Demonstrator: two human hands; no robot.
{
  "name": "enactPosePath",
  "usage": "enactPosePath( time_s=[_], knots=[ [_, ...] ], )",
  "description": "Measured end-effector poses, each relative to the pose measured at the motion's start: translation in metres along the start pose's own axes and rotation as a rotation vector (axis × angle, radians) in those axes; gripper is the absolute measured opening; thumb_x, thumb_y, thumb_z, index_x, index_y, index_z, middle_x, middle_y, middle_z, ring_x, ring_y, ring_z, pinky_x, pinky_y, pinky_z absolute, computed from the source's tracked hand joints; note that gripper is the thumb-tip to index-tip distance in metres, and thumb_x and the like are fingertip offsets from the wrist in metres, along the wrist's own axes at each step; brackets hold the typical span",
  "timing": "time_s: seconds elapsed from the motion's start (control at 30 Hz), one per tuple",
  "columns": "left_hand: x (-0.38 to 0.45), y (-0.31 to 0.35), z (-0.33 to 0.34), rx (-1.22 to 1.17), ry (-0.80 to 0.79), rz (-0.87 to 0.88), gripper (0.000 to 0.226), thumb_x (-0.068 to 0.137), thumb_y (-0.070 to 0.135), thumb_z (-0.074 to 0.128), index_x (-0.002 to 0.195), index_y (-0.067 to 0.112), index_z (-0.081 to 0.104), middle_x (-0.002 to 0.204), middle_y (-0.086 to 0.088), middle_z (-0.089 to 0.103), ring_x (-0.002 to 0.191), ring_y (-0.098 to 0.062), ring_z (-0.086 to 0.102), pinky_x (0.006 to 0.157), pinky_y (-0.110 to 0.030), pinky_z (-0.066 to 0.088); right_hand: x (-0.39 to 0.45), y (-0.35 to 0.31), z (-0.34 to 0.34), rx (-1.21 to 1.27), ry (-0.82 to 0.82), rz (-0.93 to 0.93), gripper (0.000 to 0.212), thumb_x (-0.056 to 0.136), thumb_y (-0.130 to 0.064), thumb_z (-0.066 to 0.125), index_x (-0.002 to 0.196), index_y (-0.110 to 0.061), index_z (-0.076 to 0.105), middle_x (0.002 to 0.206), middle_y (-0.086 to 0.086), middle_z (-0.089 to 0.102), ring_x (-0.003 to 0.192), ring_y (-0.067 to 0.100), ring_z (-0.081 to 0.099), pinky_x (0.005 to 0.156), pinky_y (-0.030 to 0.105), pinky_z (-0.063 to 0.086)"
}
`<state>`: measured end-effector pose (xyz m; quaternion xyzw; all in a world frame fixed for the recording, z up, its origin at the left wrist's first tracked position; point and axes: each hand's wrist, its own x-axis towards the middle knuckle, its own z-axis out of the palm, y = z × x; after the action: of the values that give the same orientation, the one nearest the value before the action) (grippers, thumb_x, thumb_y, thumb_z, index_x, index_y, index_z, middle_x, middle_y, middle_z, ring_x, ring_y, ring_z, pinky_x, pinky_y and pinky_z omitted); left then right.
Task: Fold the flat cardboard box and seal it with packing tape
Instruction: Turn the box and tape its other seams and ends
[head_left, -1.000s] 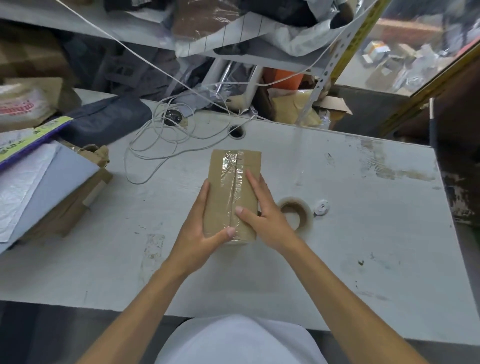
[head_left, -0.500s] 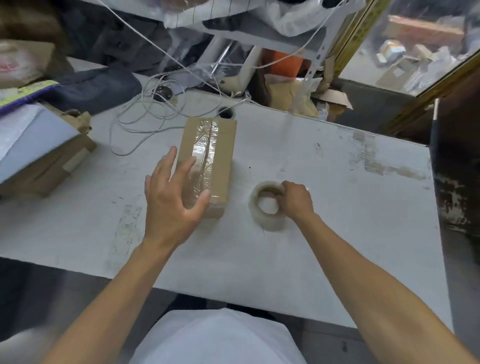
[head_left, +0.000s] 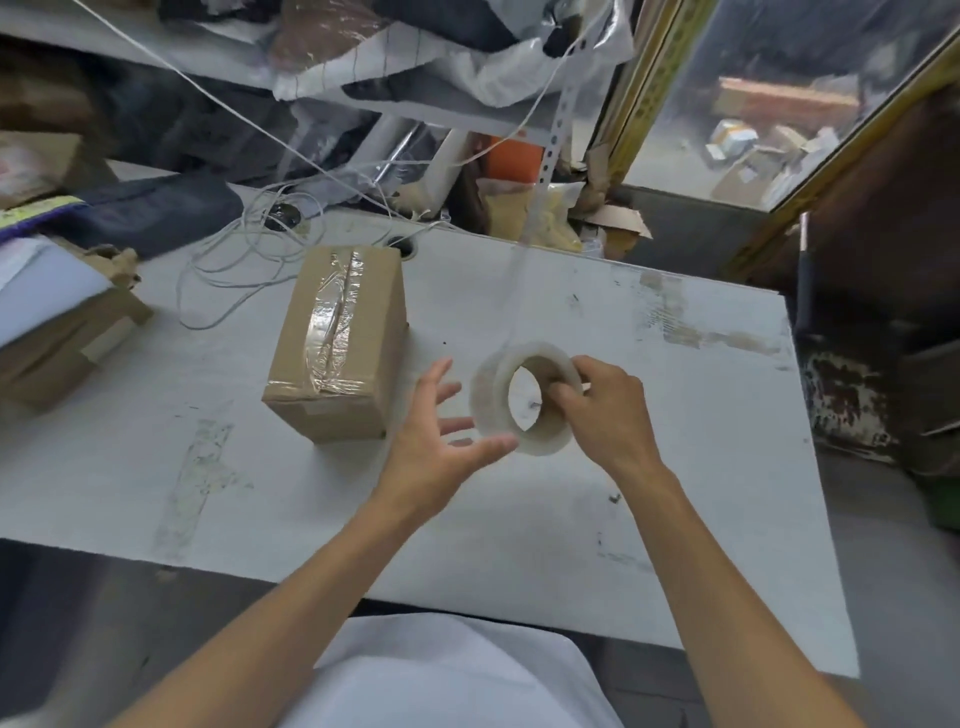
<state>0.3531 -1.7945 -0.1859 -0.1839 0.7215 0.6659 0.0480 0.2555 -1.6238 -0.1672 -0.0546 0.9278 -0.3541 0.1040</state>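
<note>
head view: right hand (head_left: 605, 410) grips the tape roll (head_left: 524, 397), fingertips hidden inside its core, left hand (head_left: 434, 452) spread loose just beside it, taped box (head_left: 337, 343) on the bench (head_left: 675, 467), whose near edge lies bare.

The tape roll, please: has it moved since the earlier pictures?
Yes. The tape roll is lifted off the table, gripped by the right hand; earlier it lay flat beside the box.
</note>
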Motion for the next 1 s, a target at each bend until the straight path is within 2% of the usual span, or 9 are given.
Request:
enactPosePath(
  time_s=[0.13,0.3,0.4,0.5,0.57,0.63,0.7,0.83,1.0],
  knots=[
    [-0.004,0.009,0.029,-0.213,0.097,-0.077,0.112,0.051,0.040,0.090,0.146,0.038,0.032,0.119,0.000,0.067,0.089,-0.001,0.072,0.085,-0.039,0.059,-0.014,0.003,-0.003,0.008,-0.003,-0.027,0.008,0.087,-0.021,0.059,0.081,-0.020,0.065,0.075,-0.003,0.067,0.075,0.021,0.063,0.064,0.037,0.051],
    [-0.013,0.010,0.049,-0.295,0.179,-0.065,0.111,0.061,0.033,0.092,0.149,0.044,0.027,0.122,-0.003,0.067,0.101,-0.014,0.072,0.088,-0.047,0.060,-0.046,0.012,-0.004,-0.045,0.221,-0.375,0.034,0.089,-0.023,0.063,0.122,-0.015,0.061,0.116,-0.003,0.063,0.105,0.014,0.057,0.090,0.023,0.045],
    [-0.016,0.017,0.053,-0.359,0.170,-0.069,0.107,0.066,0.026,0.092,0.150,0.043,0.027,0.125,-0.005,0.065,0.099,-0.016,0.073,0.086,-0.048,0.061,-0.068,0.015,-0.006,-0.125,0.060,-0.580,0.048,0.083,-0.021,0.057,0.130,-0.013,0.056,0.116,-0.003,0.064,0.110,0.014,0.057,0.108,0.032,0.039],
    [-0.020,0.018,0.057,-0.371,0.152,-0.062,0.106,0.063,0.033,0.092,0.147,0.045,0.028,0.122,-0.005,0.069,0.100,-0.019,0.074,0.083,-0.046,0.062,-0.076,0.020,-0.002,-0.177,-0.004,-0.580,0.066,0.080,-0.024,0.063,0.142,-0.012,0.043,0.114,-0.002,0.065,0.109,0.012,0.059,0.120,0.043,0.024],
    [-0.023,0.016,0.057,-0.387,0.097,-0.048,0.111,0.057,0.037,0.092,0.148,0.044,0.028,0.123,-0.006,0.069,0.103,-0.021,0.073,0.084,-0.048,0.061,-0.078,0.019,-0.002,-0.090,0.033,-0.553,0.066,0.081,-0.020,0.065,0.143,-0.012,0.042,0.118,-0.002,0.065,0.117,0.001,0.051,0.119,0.048,0.027],
    [-0.025,0.015,0.053,-0.397,0.043,-0.024,0.113,0.056,0.039,0.089,0.151,0.035,0.028,0.123,-0.008,0.070,0.104,-0.021,0.073,0.086,-0.049,0.060,-0.078,0.018,-0.006,0.065,0.006,-0.457,0.065,0.083,-0.014,0.066,0.143,-0.021,0.042,0.128,-0.019,0.054,0.125,-0.012,0.039,0.115,0.050,0.034],
    [-0.025,0.017,0.046,-0.308,0.054,0.030,0.101,0.061,0.048,0.084,0.149,0.028,0.038,0.117,-0.004,0.073,0.102,-0.018,0.073,0.088,-0.046,0.060,-0.077,0.020,-0.012,0.154,-0.066,-0.376,0.066,0.086,-0.012,0.065,0.142,-0.037,0.039,0.127,-0.038,0.044,0.125,0.000,0.046,0.110,0.050,0.040],
    [-0.023,0.021,0.034,0.002,0.131,0.243,0.050,0.076,0.042,0.077,0.124,0.041,0.060,0.125,0.016,0.065,0.114,-0.005,0.065,0.095,-0.028,0.055,-0.081,0.022,-0.018,0.241,-0.108,-0.346,0.068,0.089,-0.010,0.063,0.127,-0.061,0.041,0.127,-0.021,0.058,0.116,0.006,0.056,0.095,0.029,0.048],
    [-0.021,0.022,0.029,0.157,0.218,0.429,0.041,0.080,0.033,0.078,0.120,0.026,0.071,0.123,0.010,0.069,0.117,-0.007,0.064,0.099,-0.032,0.053,-0.079,0.021,-0.020,0.285,-0.139,-0.357,0.068,0.088,-0.003,0.065,0.125,-0.055,0.044,0.121,-0.029,0.060,0.112,0.001,0.058,0.086,0.014,0.047]
  ],
)
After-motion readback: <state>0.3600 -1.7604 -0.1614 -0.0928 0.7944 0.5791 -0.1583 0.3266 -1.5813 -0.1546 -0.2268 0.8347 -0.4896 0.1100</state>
